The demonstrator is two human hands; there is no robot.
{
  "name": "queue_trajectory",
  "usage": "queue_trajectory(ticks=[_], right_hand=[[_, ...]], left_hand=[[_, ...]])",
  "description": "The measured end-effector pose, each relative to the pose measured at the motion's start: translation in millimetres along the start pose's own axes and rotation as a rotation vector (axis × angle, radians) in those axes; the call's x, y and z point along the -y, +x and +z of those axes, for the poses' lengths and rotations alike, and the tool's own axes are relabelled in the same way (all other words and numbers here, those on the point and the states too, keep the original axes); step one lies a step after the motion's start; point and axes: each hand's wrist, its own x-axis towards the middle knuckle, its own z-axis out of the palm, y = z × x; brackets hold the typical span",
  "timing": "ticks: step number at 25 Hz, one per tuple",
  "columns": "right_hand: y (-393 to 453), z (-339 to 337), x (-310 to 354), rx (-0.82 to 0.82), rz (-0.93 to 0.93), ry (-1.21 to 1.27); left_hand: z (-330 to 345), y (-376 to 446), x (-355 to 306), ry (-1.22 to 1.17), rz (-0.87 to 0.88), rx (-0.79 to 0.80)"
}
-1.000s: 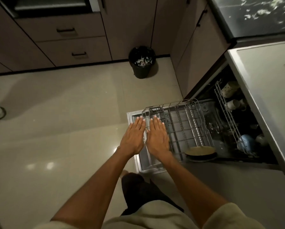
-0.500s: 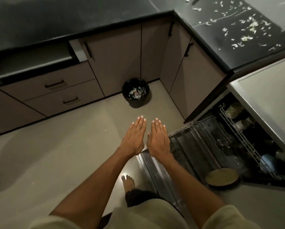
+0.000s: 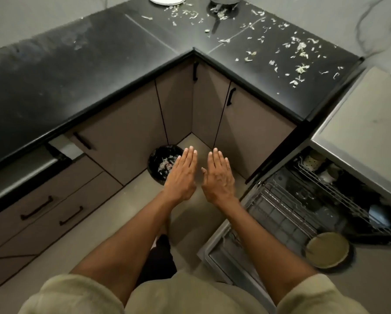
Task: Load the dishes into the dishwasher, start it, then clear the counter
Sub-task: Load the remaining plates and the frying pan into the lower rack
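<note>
The fingers (image 3: 191,158) of the left hand (image 3: 181,177) are lying straight and pressed together, holding nothing; the right hand (image 3: 219,177) is doing the same beside it, palms down, the two hands slightly apart in the air over the floor (image 3: 54,264). A bin (image 3: 159,165) is standing just beyond the left hand. To the right, the dishwasher (image 3: 303,207) is standing open, its lower rack (image 3: 278,214) holding a plate (image 3: 328,249). Scraps (image 3: 301,48) are littering the black tabletop (image 3: 99,57).
</note>
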Motion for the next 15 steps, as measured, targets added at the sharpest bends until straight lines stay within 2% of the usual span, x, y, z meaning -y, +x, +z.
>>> queue_trajectory(ticks=[6,15], right_hand=[[131,-20,41,-0.065,0.126,-0.009],[294,-55,40,-0.142,0.159,-0.020]], left_hand=[[-72,124,68,0.011,0.160,0.029],[-123,283,90,-0.040,0.222,-0.010]])
